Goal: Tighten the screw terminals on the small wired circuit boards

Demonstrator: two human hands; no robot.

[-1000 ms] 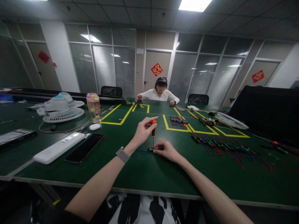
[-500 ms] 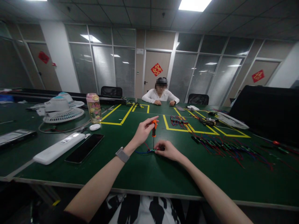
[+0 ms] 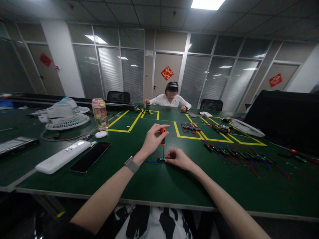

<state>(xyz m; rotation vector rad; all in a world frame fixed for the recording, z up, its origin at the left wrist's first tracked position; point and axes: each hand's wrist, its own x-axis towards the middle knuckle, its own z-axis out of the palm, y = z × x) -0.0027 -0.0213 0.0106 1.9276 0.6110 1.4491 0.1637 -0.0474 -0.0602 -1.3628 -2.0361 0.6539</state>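
Room: a dim office with glazed partitions and a door behind; a person in a white top (image 3: 163,100) sits at the far side.
Green table (image 3: 139,189): yellow tape outlines mark its far half, and a row of wired boards (image 3: 239,154) lies to the right.
Circuit board: the small circuit board (image 3: 162,159) lies on the table straight ahead, between the two hands, with a blue wire (image 3: 151,162) trailing off to the left.
Screwdriver: the orange-and-black screwdriver (image 3: 163,141) stands nearly upright, its shaft coming down on the board (whether the tip sits in a screw is too small to tell).
Turning it well: my judgement is that the shaft wants to be square to the board, with light downward pressure and small, even twists; a lean could let the tip skid over the components.
Bracing the board: it would help to pin it by its edge, fingertips clear of the tip and the wire.
Left hand (image 3: 152,138): raised above the board, thumb and fingers closed around the upper handle, index finger stretched past it; the wrist wears a watch (image 3: 132,164).
Right hand (image 3: 180,160): low, close to the table, fingertips pinching the board's right end, remaining fingers curled.
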